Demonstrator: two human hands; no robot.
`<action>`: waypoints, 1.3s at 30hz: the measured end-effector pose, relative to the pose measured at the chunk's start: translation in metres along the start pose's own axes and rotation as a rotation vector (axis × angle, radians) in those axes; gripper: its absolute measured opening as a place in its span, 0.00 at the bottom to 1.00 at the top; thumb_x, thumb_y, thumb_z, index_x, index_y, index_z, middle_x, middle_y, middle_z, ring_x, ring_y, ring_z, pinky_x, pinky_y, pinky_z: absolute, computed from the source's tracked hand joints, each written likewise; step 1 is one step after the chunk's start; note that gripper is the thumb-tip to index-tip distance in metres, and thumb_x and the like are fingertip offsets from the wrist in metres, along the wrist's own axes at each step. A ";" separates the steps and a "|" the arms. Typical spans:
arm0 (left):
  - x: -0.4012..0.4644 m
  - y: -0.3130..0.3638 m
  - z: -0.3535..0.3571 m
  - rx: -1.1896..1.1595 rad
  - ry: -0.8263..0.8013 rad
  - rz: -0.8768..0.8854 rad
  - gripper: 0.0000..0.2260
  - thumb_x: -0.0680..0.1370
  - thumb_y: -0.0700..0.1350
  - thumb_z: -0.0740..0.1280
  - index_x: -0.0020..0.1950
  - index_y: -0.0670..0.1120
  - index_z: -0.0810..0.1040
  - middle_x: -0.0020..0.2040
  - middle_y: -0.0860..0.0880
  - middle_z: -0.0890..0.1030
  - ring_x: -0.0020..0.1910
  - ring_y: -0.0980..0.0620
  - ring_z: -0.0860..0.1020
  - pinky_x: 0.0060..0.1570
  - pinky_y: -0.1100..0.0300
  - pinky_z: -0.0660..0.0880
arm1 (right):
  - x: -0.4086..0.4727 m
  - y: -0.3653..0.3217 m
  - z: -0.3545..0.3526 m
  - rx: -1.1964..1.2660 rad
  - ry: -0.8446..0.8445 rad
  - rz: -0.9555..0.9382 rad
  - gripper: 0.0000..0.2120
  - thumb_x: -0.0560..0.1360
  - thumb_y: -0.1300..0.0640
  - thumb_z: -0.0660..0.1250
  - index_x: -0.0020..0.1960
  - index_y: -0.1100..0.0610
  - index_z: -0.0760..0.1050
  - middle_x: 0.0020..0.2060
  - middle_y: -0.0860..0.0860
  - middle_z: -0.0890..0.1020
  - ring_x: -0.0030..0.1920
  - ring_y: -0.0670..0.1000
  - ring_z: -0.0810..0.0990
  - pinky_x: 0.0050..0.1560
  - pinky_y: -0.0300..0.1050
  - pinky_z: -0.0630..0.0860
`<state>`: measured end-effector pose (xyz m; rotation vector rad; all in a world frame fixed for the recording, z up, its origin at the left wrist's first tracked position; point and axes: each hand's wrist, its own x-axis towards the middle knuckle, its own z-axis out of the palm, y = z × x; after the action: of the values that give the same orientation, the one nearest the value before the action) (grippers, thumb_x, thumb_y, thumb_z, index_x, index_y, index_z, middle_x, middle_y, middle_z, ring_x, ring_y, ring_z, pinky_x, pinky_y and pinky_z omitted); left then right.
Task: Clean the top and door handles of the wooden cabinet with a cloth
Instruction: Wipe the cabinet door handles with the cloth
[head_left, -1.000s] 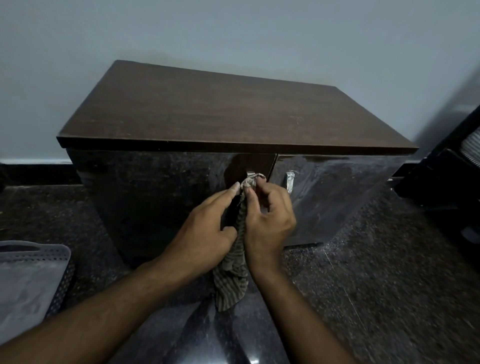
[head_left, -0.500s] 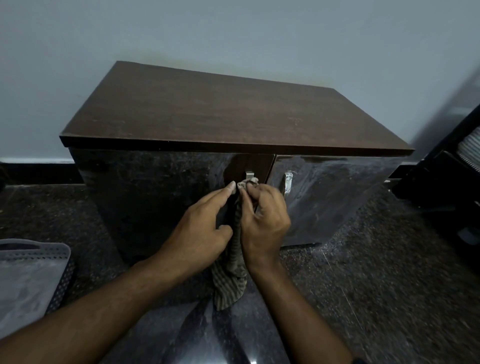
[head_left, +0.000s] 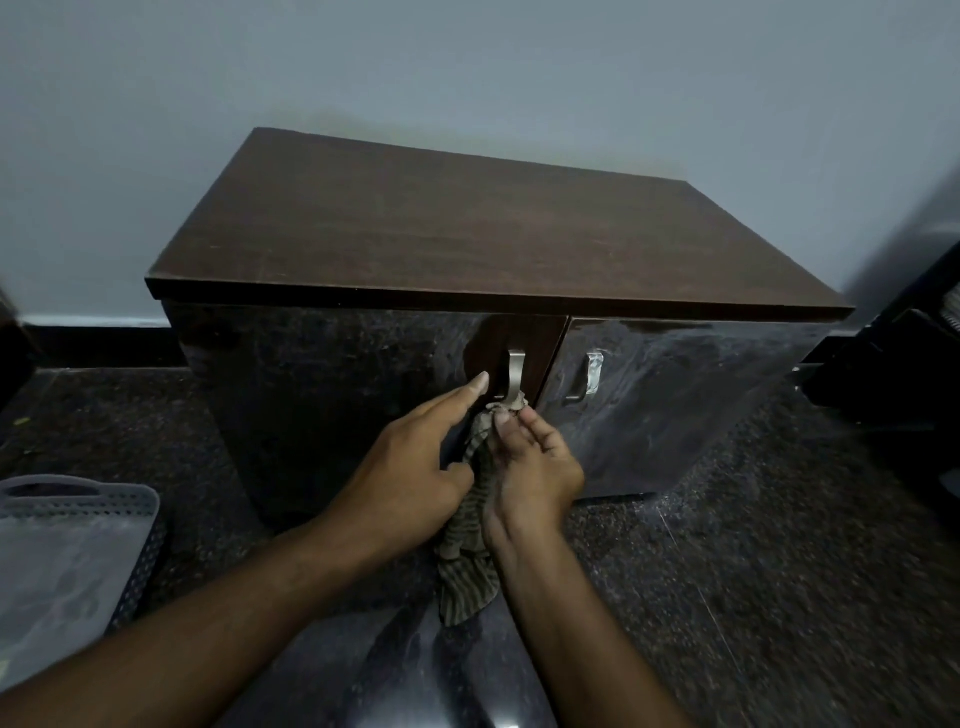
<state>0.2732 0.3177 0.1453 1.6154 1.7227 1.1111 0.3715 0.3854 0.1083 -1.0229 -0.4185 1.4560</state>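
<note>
Head view: speckled dark floor (head_left: 753, 597) (pale wall (head_left: 467, 62))

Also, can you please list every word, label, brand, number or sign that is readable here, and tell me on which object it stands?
None: no readable text shows in this view.
Dark brown wooden cabinet: no label or brand.
Two silver metal door handles: plain, no marking.
Striped grey-brown cloth, held in the right hand: pattern only.
Grey perforated plastic basket: no print visible.
</note>
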 end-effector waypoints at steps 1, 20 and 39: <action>0.001 0.001 0.002 -0.003 0.001 0.002 0.37 0.71 0.34 0.65 0.77 0.60 0.61 0.74 0.62 0.66 0.70 0.71 0.62 0.67 0.71 0.64 | -0.001 -0.002 0.002 0.087 -0.001 0.091 0.11 0.74 0.73 0.70 0.54 0.64 0.79 0.40 0.56 0.87 0.40 0.50 0.86 0.40 0.38 0.81; 0.005 -0.003 0.009 -0.001 0.030 0.002 0.37 0.72 0.34 0.64 0.77 0.57 0.61 0.74 0.60 0.67 0.71 0.68 0.63 0.69 0.61 0.68 | -0.003 -0.012 0.006 0.109 0.015 0.270 0.11 0.75 0.76 0.66 0.56 0.69 0.77 0.47 0.60 0.84 0.46 0.53 0.85 0.50 0.44 0.81; 0.006 0.000 0.010 -0.006 0.009 0.005 0.37 0.72 0.35 0.65 0.77 0.59 0.60 0.75 0.62 0.65 0.70 0.70 0.62 0.60 0.81 0.60 | -0.012 -0.025 -0.007 -0.599 -0.030 -0.605 0.06 0.72 0.64 0.76 0.47 0.55 0.85 0.42 0.48 0.86 0.45 0.42 0.85 0.47 0.34 0.80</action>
<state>0.2805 0.3252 0.1408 1.6140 1.7207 1.1267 0.3900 0.3772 0.1278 -1.1967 -1.1252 0.8059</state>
